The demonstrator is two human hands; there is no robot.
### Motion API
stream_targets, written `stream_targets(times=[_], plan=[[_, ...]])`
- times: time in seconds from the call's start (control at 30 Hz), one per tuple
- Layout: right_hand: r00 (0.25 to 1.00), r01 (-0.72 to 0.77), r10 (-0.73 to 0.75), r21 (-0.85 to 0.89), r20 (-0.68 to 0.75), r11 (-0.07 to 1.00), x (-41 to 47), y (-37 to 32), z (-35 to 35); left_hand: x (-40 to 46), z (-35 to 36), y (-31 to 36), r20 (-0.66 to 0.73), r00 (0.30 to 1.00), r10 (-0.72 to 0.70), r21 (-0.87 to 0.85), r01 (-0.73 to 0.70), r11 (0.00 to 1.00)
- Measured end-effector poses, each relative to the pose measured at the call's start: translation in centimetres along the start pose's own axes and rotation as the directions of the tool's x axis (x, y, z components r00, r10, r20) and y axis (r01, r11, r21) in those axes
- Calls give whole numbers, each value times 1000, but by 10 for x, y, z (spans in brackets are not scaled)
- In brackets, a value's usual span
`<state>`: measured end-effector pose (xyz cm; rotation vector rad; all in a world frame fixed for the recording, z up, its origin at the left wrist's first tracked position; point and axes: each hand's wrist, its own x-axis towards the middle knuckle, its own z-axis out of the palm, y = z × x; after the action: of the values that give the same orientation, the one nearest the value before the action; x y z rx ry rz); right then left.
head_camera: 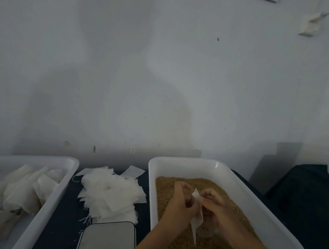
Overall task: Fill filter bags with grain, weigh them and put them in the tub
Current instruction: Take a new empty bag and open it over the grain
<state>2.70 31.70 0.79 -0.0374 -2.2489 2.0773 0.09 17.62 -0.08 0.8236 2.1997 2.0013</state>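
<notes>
1. The plain pale grey wall (162, 76) fills most of the view, dim and softly blurred; a small white scrap (310, 23) stuck high on it at the right is too unclear to name.
2. The dark tabletop (66, 205) shows only in strips between the containers, and a dark bulky shape (306, 190) at the right edge is too dim to identify.
3. The white rectangular plastic tub of brown grain (248, 189) sits at the right, its near end cut off by the bottom edge of the view.
4. The second white plastic tub (59, 191) at the left is cut by the left and bottom edges; it holds pale filled filter bags (20, 192), blurred into one another.
5. A loose heap of flat white empty filter bags (109, 192) lies on the table between the two tubs.
6. A flat grey scale with a dark rim (108, 238) lies just in front of the heap, its near part out of view.
7. Both forearms reach in from the bottom over the grain.
8. The left hand (180, 206) is curled, fingers pinching one side of a small white filter bag (197, 220).
9. The right hand (214, 206) grips the bag's other side; the bag hangs just above the grain, and its contents cannot be made out.
</notes>
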Motion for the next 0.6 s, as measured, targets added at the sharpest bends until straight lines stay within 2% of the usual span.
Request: stream_targets(times=[0.1,0.23,0.37,0.5,0.6], plan=[[1000,-1,-2,-139,-23,990,2,3,0,-2,2,1,8,999,36,126,-37,991],[996,-10,-13,-275,-83,961,4,8,1,-4,2,4,-21,999,35,196,-30,980],[977,94,-170,-456,-127,885,2,9,-1,-4,1,5,-146,987,63,300,-16,954],[963,184,-248,-423,-102,887,0,5,-2,-5,2,7,-97,986,132,471,-72,879],[965,176,-238,-399,-111,900,-2,7,-2,-5,2,6,-85,984,158,593,-77,802]])
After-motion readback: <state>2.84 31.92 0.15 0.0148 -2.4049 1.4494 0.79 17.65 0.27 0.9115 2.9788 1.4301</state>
